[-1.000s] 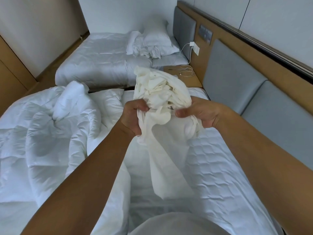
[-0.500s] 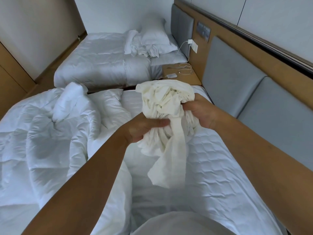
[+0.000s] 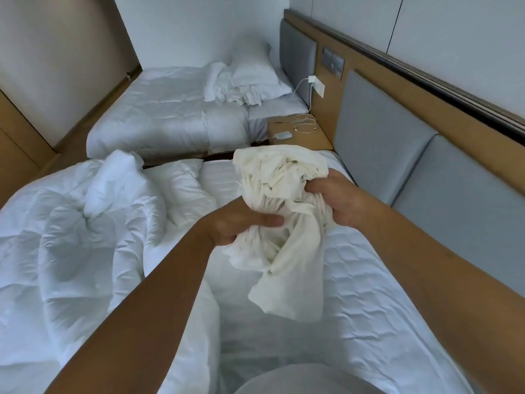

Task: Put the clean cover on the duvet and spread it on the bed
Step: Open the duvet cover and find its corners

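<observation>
Both the left hand (image 3: pixel 241 223) and right hand (image 3: pixel 338 200) have fingers clamped on the bunched cover (image 3: pixel 284 209), which looks light, limp and best gripped at its corners.

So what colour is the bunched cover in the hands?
Cream, off-white cover, warmer than the white duvet; head view.

Cream cloth cover (image 3: pixel 279 191) matt & creased, white puffy quilted duvet (image 3: pixel 85 237), quilted mattress pad (image 3: pixel 369 280), wood-look nightstand (image 3: pixel 309 136), grey padded headboard (image 3: pixel 377 132)
</observation>
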Tool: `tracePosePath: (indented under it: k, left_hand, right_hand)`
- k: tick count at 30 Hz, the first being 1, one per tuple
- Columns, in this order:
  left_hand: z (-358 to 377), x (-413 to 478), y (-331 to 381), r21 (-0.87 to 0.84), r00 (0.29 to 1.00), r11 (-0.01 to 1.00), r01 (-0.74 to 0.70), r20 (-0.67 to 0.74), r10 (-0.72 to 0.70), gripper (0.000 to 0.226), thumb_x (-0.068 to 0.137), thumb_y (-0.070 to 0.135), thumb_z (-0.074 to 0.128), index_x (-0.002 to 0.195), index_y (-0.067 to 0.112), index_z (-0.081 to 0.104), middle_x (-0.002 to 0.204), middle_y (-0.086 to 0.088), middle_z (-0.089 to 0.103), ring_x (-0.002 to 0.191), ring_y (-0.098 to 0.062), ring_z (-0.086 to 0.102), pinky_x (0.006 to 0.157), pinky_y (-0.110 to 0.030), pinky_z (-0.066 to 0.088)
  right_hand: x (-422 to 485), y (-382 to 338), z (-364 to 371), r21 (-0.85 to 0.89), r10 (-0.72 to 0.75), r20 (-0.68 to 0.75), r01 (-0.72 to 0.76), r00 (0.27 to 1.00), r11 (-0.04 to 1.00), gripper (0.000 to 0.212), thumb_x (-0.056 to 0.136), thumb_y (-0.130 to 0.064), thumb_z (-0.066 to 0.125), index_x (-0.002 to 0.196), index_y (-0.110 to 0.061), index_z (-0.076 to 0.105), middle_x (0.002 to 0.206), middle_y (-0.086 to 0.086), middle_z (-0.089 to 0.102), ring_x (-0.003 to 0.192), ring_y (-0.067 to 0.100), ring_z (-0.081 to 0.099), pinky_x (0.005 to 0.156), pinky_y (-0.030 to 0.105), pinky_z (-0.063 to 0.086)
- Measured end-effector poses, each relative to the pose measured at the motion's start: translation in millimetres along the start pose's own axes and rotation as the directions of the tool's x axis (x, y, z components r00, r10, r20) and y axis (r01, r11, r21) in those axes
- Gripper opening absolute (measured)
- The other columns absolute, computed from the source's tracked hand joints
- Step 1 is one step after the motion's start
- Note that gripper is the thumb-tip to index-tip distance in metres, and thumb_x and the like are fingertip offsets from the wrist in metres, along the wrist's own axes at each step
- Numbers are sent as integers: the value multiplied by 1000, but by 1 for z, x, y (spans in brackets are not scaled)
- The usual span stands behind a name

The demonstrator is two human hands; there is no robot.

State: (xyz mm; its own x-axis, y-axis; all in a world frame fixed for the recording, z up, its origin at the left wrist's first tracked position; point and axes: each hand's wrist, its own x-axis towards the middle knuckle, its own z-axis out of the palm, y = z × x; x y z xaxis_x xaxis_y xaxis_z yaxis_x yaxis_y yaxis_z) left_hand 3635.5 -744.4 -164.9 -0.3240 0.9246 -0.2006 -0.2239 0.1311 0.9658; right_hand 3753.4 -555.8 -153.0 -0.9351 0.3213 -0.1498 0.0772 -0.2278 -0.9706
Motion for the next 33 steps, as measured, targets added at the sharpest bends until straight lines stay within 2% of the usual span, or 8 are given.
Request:
tracePosePath:
  k: [3, 6, 10, 15, 19, 22, 27, 33]
  left_hand:
    - [12, 1, -10, 245, 998, 968, 58, -20, -54, 72, 61, 20, 96, 127, 23, 66, 125, -2, 71, 119, -27, 66, 103, -48, 52]
    - [15, 0, -12, 74, 994, 997, 11, -105, -3, 52, 70, 12, 87, 118, 23, 70, 120, -6, 73, 112, -29, 69, 96, -47, 57]
    - [-4, -4, -4, -373, 964, 911, -179, -252, 87, 36, 78, 6, 71, 112, 15, 76, 116, -15, 73, 104, -32, 72, 83, -43, 61]
    - [5, 11, -7, -434, 935, 869, -238, -343, 85, 41, 95, 12, 62, 135, 3, 61, 132, -20, 65, 121, -36, 64, 100, -48, 54]
    - [-4, 5, -11, -391, 937, 903, -176, -347, 33, 63, 72, 25, 80, 131, 6, 65, 125, -19, 69, 112, -33, 69, 86, -41, 59]
    - [-16, -11, -18, -242, 979, 970, 9, -196, -58, 39, 69, 14, 81, 107, 19, 79, 114, -14, 74, 100, -29, 73, 79, -38, 60]
    - [11, -16, -33, 34, 996, 998, 61, -70, -58, 54, 70, 9, 87, 118, 25, 68, 116, 0, 74, 110, -21, 70, 86, -33, 59]
    - [-14, -20, -13, -341, 969, 924, -173, -228, 98, 38, 81, 5, 68, 116, 16, 73, 119, -12, 72, 108, -31, 70, 87, -42, 59]
  right_hand:
    - [13, -2, 11, -37, -18, -104, 14, 994, 999, 34, 79, 0, 61, 108, -12, 74, 107, 7, 76, 100, 25, 73, 89, 43, 58]
    - [16, -5, 16, 27, 38, -112, -36, 993, 999, 34, 78, -7, 64, 110, -11, 74, 112, 10, 75, 100, 25, 73, 89, 41, 59]
    - [2, -6, 0, -52, 235, 258, -229, 937, 972, 41, 66, -20, 88, 106, -19, 78, 116, 11, 73, 105, 26, 72, 78, 37, 60]
    - [-10, 18, 7, -186, 395, 528, -351, 752, 918, 42, 71, 5, 81, 107, -17, 79, 116, 13, 73, 109, 30, 69, 82, 44, 59]
    - [-14, 25, 5, -171, 316, 419, -268, 851, 948, 50, 74, 1, 80, 121, -14, 71, 125, 14, 69, 117, 31, 65, 90, 46, 57]
    - [-8, 11, 0, -117, 156, 278, -128, 948, 985, 63, 64, -13, 87, 124, -15, 67, 123, 9, 71, 115, 25, 67, 86, 36, 58]
    - [11, -2, 14, -87, -24, 92, 32, 995, 996, 31, 70, -5, 82, 98, -19, 80, 109, 5, 76, 103, 18, 72, 73, 24, 58]
    - [20, -15, 18, -107, -48, 133, 63, 990, 992, 43, 63, -19, 89, 104, -21, 78, 116, 1, 74, 110, 16, 69, 94, 33, 55]
